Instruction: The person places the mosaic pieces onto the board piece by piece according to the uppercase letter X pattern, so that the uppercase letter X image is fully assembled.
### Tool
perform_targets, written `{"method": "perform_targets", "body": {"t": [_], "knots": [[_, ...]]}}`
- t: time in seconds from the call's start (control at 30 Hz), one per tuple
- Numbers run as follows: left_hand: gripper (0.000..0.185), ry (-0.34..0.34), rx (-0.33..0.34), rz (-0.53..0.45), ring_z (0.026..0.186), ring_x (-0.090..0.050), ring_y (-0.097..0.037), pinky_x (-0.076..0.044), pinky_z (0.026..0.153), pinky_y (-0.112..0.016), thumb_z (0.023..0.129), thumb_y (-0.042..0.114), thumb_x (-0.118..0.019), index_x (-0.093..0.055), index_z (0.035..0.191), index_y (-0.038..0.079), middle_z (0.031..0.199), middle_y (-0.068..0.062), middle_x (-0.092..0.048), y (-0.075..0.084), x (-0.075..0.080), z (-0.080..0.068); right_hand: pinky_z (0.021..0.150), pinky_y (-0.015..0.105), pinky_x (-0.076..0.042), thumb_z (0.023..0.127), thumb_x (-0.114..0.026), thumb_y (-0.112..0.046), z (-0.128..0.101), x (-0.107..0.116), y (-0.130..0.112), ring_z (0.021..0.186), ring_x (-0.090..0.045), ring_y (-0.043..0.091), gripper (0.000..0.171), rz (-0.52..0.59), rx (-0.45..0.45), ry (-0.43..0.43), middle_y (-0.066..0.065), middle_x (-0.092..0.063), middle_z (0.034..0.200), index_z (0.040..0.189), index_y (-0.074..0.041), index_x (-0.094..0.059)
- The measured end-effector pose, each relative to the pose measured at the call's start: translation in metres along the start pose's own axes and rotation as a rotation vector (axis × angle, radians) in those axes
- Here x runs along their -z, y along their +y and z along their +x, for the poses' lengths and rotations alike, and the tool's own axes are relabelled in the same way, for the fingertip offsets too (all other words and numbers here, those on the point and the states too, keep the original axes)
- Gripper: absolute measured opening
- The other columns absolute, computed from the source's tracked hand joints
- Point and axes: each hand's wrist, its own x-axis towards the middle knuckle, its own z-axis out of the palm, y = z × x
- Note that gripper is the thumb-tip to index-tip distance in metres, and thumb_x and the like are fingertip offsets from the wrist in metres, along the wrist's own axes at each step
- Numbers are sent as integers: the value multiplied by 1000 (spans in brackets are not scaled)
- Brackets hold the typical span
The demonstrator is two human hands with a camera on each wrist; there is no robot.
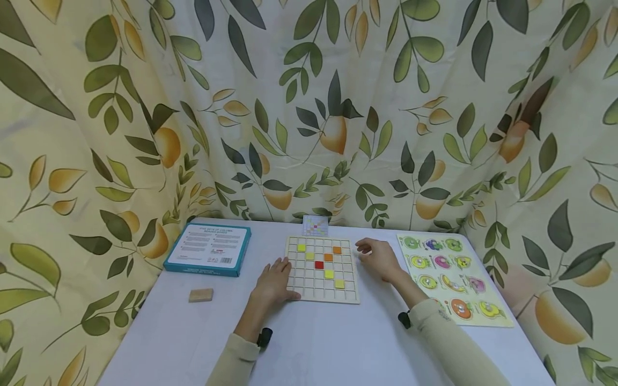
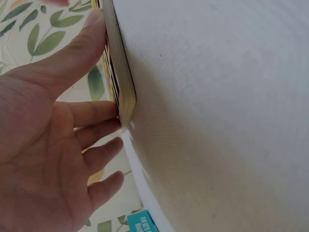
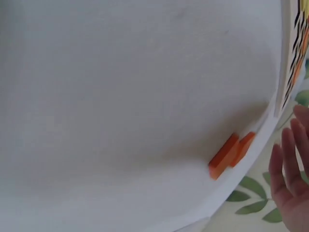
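We see the left hand [image 1: 274, 281] lying flat on the desk [image 1: 318, 343] with its fingers straight, the fingertips touching the near left edge of the wooden grid board [image 1: 322, 269]; it grips nothing. Our right hand [image 1: 379, 258] rests just beside the board's far right edge, fingers relaxed and loosely spread, also holding nothing. In the right wrist view two orange tiles [image 3: 231, 151] lie on the desk near that hand. The board sits in the middle of the desk with yellow, orange and red tiles in some cells. A small pattern card [image 1: 315, 225] stands just beyond it. A fruit peg puzzle [image 1: 454, 279] lies to the right, a teal box [image 1: 208, 249] to the far left, and a wooden block [image 1: 200, 295] nearer on the left.
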Motion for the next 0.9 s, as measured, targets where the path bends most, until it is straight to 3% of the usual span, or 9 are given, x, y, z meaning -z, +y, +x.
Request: {"method": "perform_targets", "body": {"t": [0.23, 0.47, 0.67, 0.9], "knots": [[100, -6, 12, -1, 158, -24, -32, -19, 129, -52, 81, 48, -88, -43, 157, 0, 168, -14, -34, 0, 0, -2, 88, 49, -56, 88, -78, -8, -14, 17, 16, 100, -69, 28, 35, -69, -110, -37, 8, -76, 107, 122, -5, -73], [99, 7, 14, -18, 158, -25, -33, -19, 128, -53, 81, 44, -89, -43, 156, -1, 167, -15, -35, -1, 2, -3, 83, 47, -58, 85, -82, -11, -24, 21, 26, 96, -70, 29, 38, -137, -139, -63, 12, -76, 105, 120, -2, -73], [100, -5, 15, -14, 158, -24, -33, -18, 129, -53, 81, 45, -89, -42, 157, -1, 168, -15, -34, -1, 2, -4, 76, 40, -58, 85, -84, -13, -30, 22, 29, 86, -66, 22, 38, -112, -177, -90, 9, -75, 99, 120, -1, -72], [100, 4, -4, -22, 158, -25, -33, -20, 128, -53, 81, 45, -89, -43, 156, -1, 167, -16, -35, 0, -1, -3, 74, 40, -59, 85, -81, -7, -32, 23, 34, 86, -69, 25, 42, -88, -170, -77, 13, -75, 99, 123, 3, -69]]}}
